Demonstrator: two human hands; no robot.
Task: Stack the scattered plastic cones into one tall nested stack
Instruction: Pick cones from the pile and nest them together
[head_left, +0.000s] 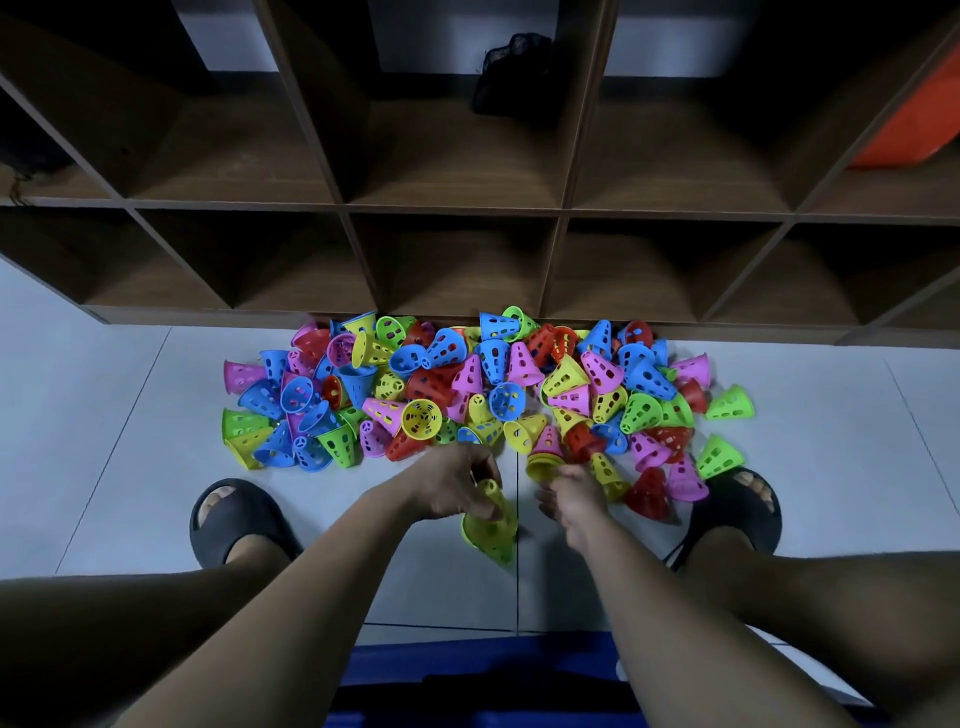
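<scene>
While you look down (head view): you see both your arms reaching to a cone pile on the pale floor.
Pile: lots of blue, red, pink, yellow and green cones lie mixed up, pushed right against the bottom of the brown shelf. Almost all of them still need stacking.
Left side: your left hand has its fingers curled round the small end of a yellow-green cone. It sits close to the floor, on your side of the pile.
How that cone lies: the small end points up into your hand. The wide open mouth points down and toward you. It may be two cones, one inside the other. I cannot tell for sure.
Stack: a small stack of yellow cones with a pink one on top stands at the near edge of the pile, tip up.
Right side: your right hand touches the bottom rim of that stack. I cannot tell if it pinches the rim or just rests there.
What matters next: the stack is near your held cone, a little farther off and to the right. Your right hand is the closer one. Both tips point about the same way, so I think you only need to lift the open mouth over the pink tip and push down.
</scene>
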